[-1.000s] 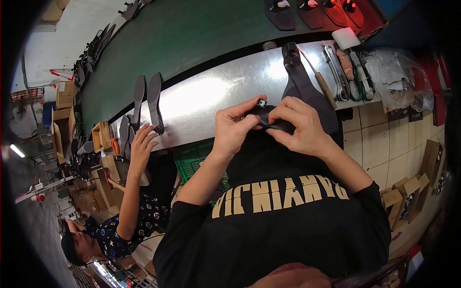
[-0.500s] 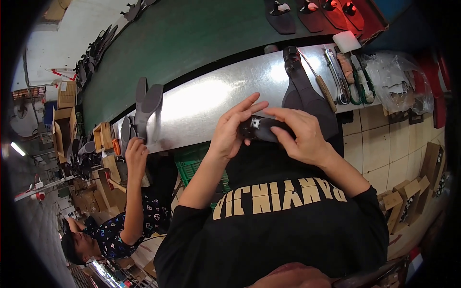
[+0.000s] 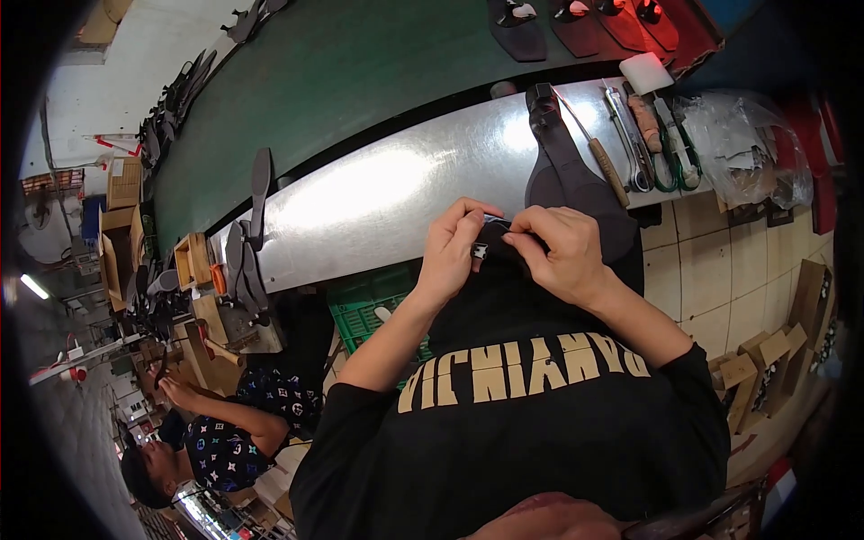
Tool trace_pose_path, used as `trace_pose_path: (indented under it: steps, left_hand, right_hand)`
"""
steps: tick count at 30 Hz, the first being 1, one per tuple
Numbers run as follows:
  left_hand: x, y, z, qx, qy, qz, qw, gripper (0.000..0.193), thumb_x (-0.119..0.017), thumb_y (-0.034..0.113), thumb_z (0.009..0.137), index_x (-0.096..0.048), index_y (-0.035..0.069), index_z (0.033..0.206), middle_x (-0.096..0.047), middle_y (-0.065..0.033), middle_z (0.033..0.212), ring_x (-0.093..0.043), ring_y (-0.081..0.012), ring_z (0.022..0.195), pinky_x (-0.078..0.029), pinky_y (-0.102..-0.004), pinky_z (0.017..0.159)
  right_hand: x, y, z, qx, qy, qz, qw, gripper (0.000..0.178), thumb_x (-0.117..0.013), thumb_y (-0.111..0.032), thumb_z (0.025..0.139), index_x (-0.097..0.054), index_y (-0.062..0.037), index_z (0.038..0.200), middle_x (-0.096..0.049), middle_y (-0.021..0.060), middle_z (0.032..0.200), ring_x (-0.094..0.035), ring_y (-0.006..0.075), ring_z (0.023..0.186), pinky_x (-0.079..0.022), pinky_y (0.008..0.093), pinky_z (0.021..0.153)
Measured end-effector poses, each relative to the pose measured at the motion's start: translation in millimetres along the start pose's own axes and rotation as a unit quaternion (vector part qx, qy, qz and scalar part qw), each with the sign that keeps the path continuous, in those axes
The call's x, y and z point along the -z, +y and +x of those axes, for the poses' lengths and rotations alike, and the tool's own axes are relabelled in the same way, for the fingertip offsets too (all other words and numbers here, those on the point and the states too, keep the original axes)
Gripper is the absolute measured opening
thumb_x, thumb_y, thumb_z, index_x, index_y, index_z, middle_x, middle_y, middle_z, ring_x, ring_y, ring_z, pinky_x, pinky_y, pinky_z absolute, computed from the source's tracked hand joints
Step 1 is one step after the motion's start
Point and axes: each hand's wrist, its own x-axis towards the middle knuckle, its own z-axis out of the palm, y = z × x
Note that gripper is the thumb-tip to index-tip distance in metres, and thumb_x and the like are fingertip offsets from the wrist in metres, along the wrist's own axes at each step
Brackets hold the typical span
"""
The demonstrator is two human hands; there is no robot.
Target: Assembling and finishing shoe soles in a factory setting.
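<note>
In front of my chest I hold a black sandal sole (image 3: 507, 249) with both hands, mostly hidden behind my fingers and dark against my shirt. My left hand (image 3: 450, 249) is closed round one end, where a small whitish patch (image 3: 481, 251) shows. My right hand (image 3: 565, 247) pinches the piece near its middle with thumb and forefinger, close to my left fingertips. Just beyond my right hand, dark sandal soles (image 3: 569, 166) lie overlapping on the metal ledge (image 3: 409, 171).
Right of the soles lie an awl (image 3: 609, 171), a wrench (image 3: 637, 162), green-handled scissors (image 3: 668, 175) and a plastic bag (image 3: 747, 148). Beyond the ledge runs a green conveyor belt (image 3: 360, 72) carrying more soles. A green crate (image 3: 364, 310) stands below; a co-worker (image 3: 238, 427) is at left.
My left fingers have closed and both hands have drawn together on the sole. The co-worker's hand has left the ledge with a sole and moved back to the left.
</note>
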Motion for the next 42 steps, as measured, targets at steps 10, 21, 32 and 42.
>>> trace_pose_path:
  steps: [10, 21, 32, 42]
  left_hand:
    - [12, 20, -2, 0.048, -0.068, 0.069, 0.994, 0.017, -0.054, 0.017, 0.096, -0.062, 0.005, 0.105, -0.060, 0.0023, 0.077, -0.051, -0.0015, 0.058, -0.039, -0.0176, 0.047]
    - [16, 40, -10, -0.044, -0.091, -0.002, 0.995, 0.011, -0.056, 0.008, 0.091, -0.063, 0.001, 0.097, -0.062, -0.0013, 0.083, -0.054, -0.0037, 0.072, -0.043, -0.0197, 0.061]
    - [100, -33, 15, 0.044, 0.128, -0.502, 0.854, 0.037, -0.064, 0.021, 0.092, -0.057, 0.001, 0.122, -0.064, -0.0165, 0.118, -0.065, -0.0295, 0.106, -0.062, -0.0333, 0.077]
    - [35, 6, 11, 0.138, 0.123, -0.557, 0.810, 0.018, -0.072, 0.027, 0.088, -0.065, 0.013, 0.098, -0.068, -0.0015, 0.097, -0.066, -0.0178, 0.091, -0.048, -0.0207, 0.051]
  right_hand:
    - [5, -5, -2, -0.113, -0.003, 0.098, 0.989, 0.018, -0.076, -0.009, 0.079, -0.060, -0.0031, 0.083, -0.064, 0.0088, 0.066, -0.067, 0.0212, 0.061, -0.046, 0.0293, 0.053]
    - [30, 2, 31, -0.203, -0.162, 0.312, 0.914, 0.012, -0.072, -0.009, 0.083, -0.068, 0.0012, 0.089, -0.065, 0.0036, 0.072, -0.057, 0.0086, 0.065, -0.044, 0.0233, 0.060]
    - [32, 110, 31, -0.086, 0.103, -0.227, 0.965, 0.027, -0.063, -0.002, 0.085, -0.066, -0.0009, 0.112, -0.062, 0.0139, 0.095, -0.059, 0.0312, 0.086, -0.048, 0.0378, 0.080]
    - [7, -5, 18, -0.163, -0.137, 0.231, 0.949, 0.047, -0.052, -0.001, 0.091, -0.051, -0.0074, 0.138, -0.059, 0.0005, 0.069, -0.054, 0.0065, 0.064, -0.044, 0.0219, 0.063]
